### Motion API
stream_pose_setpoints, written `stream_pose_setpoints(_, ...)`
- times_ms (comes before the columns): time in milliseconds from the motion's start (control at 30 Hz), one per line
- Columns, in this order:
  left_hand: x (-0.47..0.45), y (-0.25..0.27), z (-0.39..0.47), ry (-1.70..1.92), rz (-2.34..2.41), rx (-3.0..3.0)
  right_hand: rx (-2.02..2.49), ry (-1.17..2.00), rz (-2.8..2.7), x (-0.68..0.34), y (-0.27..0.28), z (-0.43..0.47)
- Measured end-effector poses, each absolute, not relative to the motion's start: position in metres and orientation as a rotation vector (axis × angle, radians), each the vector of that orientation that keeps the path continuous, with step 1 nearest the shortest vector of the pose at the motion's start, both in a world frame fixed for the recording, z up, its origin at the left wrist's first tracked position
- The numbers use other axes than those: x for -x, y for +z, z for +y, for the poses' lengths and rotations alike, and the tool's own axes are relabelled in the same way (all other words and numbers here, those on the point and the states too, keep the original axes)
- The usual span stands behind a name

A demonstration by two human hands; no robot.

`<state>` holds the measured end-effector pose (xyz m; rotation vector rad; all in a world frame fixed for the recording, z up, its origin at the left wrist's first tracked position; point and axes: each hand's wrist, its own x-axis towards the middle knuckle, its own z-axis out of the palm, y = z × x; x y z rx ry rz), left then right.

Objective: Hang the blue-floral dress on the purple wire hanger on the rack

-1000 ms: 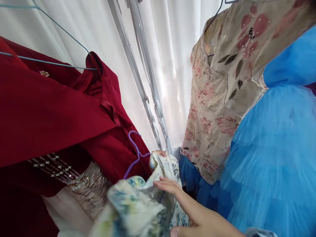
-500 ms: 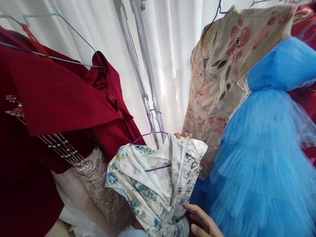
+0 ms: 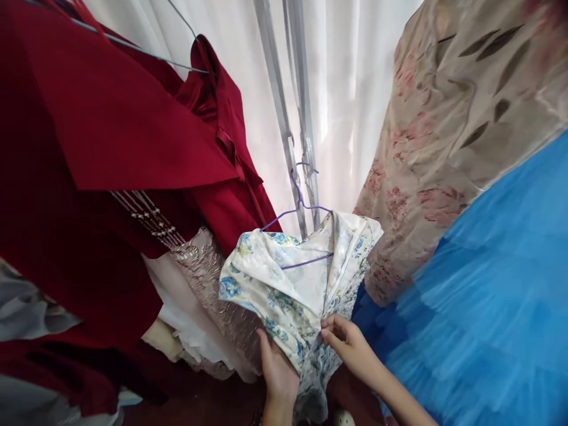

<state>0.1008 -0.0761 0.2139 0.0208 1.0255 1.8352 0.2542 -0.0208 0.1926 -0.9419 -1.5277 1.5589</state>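
A white dress (image 3: 290, 302) with blue and yellow flowers hangs in front of me on a purple wire hanger (image 3: 298, 204). My right hand (image 3: 346, 337) pinches the fabric at the bottom of its V neckline between thumb and fingertips. Beneath the bodice's left side is my left hand (image 3: 280, 373), with its palm turned up against the cloth. Its thumb stands out apart from the fabric, while its other fingers are hidden behind the dress. The lower part of the dress bunches between my wrists.
Dark red garments (image 3: 133, 136) hang at left, by a textured pinkish dress (image 3: 208, 272). At right hang a beige floral dress (image 3: 412, 136) and a layered blue tulle dress (image 3: 497, 307). Behind are metal rails (image 3: 279, 89) and a white curtain (image 3: 350, 77).
My view has tilted down. My right hand has moved up to the neckline and closed on it. Fingers seen on the right shoulder are gone; my left hand now shows under the left side.
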Motion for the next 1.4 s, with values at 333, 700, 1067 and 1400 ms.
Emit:
stream_pose_setpoints(333, -0.1, 0.215, -0.079, 1.683, 1.369, -0.437, 1.04, 1.521, -1.461, -0.229, 0.175, -0.009)
stream_pose_setpoints(700, -0.02, 0.17, -0.037, 1.909, 1.957, -1.299, 1.22, 1.515, -1.297, -0.227, 0.166, -0.005)
stream_pose_setpoints(1067, -0.077, 0.18, -0.018, 1.165, 1.136, -2.216, 1.239, 1.509, -1.376, -0.24, 0.195, -0.013)
stream_pose_setpoints(1400, -0.082, 0.197, -0.021, 1.219, 0.902, -2.223, 1.155, 1.333, -1.588, -0.28, 0.215, -0.024)
